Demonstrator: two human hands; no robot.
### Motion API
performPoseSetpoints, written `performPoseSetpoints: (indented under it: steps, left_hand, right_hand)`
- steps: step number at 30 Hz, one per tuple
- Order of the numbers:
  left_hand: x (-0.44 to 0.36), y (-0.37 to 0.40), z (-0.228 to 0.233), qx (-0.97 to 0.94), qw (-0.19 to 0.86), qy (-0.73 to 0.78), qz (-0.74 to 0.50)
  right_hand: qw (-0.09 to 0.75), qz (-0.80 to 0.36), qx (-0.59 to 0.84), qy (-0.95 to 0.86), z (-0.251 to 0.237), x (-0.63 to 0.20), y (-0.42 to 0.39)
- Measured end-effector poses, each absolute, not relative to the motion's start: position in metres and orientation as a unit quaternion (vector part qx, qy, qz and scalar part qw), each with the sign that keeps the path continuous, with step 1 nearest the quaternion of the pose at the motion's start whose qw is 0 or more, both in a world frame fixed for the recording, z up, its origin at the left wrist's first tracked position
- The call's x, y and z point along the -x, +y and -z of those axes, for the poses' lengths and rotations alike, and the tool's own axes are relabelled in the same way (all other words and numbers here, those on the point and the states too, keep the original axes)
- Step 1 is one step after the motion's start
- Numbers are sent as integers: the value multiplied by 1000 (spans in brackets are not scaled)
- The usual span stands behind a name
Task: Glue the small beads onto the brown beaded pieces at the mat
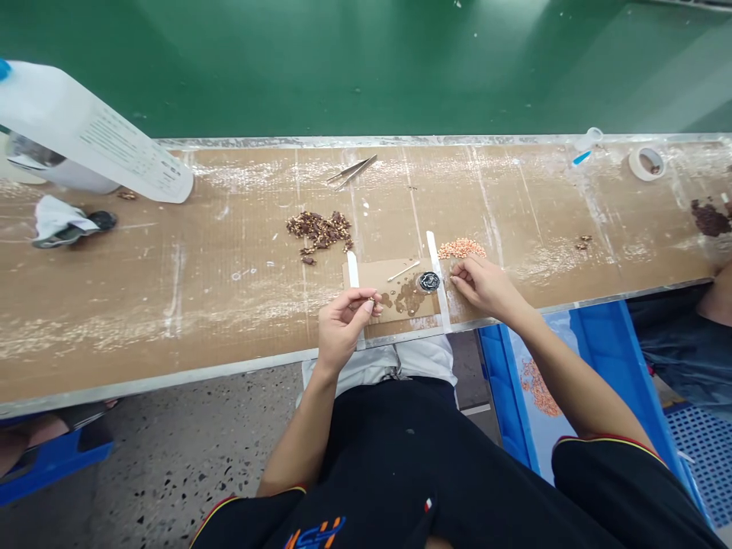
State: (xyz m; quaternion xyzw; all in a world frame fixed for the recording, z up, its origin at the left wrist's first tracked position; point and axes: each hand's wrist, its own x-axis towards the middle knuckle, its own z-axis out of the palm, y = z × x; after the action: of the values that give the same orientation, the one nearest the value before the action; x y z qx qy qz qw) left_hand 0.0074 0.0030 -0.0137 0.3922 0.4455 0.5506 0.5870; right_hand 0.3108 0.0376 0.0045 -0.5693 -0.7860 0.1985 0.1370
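Observation:
My left hand (341, 324) hovers over the near edge of the bench, fingertips pinched on a tiny pale part near the left white strip (353, 270). My right hand (483, 287) rests on the bench, fingertips pinched at the right white strip (436, 259), just below a small heap of orange-pink pieces (462, 248); whether it holds a piece is too small to tell. Between the hands lies a cardboard pad (394, 293) with brown smears, a small black round dish (428, 282) and a thin white stick (403, 271).
A pile of brown parts (320, 230) and tweezers (352, 171) lie farther back. A white jug (85, 137) and a rag (57, 223) sit at left, a tape roll (646, 162) at right. A blue crate (549, 381) stands below the bench; another person's arm (717, 293) shows at right.

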Motion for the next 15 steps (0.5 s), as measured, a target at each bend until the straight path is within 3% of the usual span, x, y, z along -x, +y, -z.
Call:
performPoseSetpoints:
  steps: [15]
  left_hand:
    - [-7,4,16,-396,604,439,-535]
  right_hand:
    - [-6,-135,530,-837,-23,-307,58]
